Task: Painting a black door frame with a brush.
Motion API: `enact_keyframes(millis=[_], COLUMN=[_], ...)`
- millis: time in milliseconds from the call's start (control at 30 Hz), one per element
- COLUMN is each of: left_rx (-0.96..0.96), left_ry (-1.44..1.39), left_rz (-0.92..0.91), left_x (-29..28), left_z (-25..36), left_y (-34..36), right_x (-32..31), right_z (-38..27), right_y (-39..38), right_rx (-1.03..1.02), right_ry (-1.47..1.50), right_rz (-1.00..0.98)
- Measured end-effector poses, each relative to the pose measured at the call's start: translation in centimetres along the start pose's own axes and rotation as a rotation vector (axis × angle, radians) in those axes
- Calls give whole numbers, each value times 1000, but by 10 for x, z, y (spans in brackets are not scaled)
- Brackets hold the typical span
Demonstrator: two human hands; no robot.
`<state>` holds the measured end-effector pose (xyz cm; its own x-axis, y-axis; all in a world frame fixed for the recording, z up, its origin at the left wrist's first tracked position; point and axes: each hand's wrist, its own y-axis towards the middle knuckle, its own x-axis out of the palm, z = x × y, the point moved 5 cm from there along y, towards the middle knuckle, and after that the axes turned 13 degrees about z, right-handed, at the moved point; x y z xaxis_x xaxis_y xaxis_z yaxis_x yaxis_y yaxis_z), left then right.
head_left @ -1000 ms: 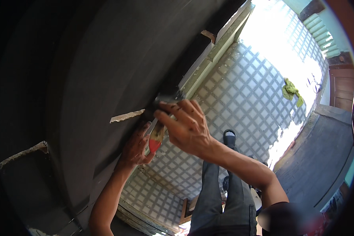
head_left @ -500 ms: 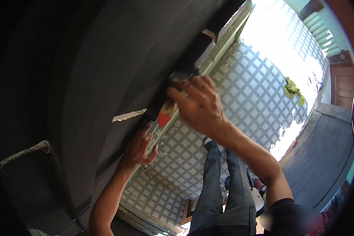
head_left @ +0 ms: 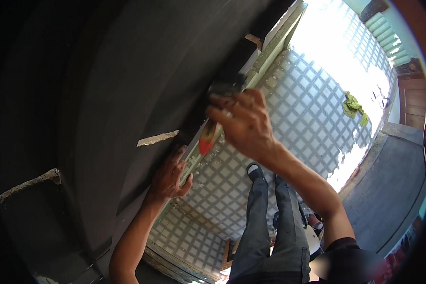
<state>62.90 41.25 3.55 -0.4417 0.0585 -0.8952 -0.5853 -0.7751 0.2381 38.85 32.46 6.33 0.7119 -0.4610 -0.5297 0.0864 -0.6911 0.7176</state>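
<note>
From where I stand, the person leans over a large black panel (head_left: pixel 104 85) that fills the left side, its long edge running from the near left to the far middle. The right hand (head_left: pixel 248 120) reaches up to that edge and grips a paintbrush (head_left: pixel 207 141), fingers curled and pinching it toward the bristle end. The brush's dark head lies just beyond the fingertips, at the panel's edge; it is too blurred for me to tell how firmly it touches. The wooden handle slants out below the hand toward the near left, ending in a bright red tip. Dark smudges mark the knuckles.

The left hand (head_left: pixel 168 177) is nearer and further left, free of any tool. Its fingers lie loosely spread along the panel's edge, the thumb held out to the right, the fingertips darkened.

Rough, pale brown broken strips (head_left: pixel 158 138) interrupt the black on the left. A pale green ledge (head_left: pixel 275 49) runs beside the panel, and right of it spreads a floor (head_left: pixel 307 113) of diamond-patterned tiles, glaring with light at the far end. A crumpled green cloth (head_left: pixel 352 106) lies there on the far right. The person's grey trouser legs (head_left: pixel 256 213) stand near the middle, one foot in a dark shoe (head_left: pixel 254 171). A dark grey board (head_left: pixel 388 175) stretches along the right, with a reddish-brown door (head_left: pixel 414 99) beyond it.
</note>
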Motion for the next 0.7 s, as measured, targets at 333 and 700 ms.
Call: enact_keyframes(millis=[333, 700], left_rx=[-13, 25], left_ry=[-11, 22], left_rz=[6, 15], left_x=[0, 0], left_z=[0, 0], left_y=[3, 1], right_x=[-47, -20], right_z=[66, -23], right_y=[39, -15], right_rx=[431, 283], right_ry=[335, 370], right_rz=[457, 62])
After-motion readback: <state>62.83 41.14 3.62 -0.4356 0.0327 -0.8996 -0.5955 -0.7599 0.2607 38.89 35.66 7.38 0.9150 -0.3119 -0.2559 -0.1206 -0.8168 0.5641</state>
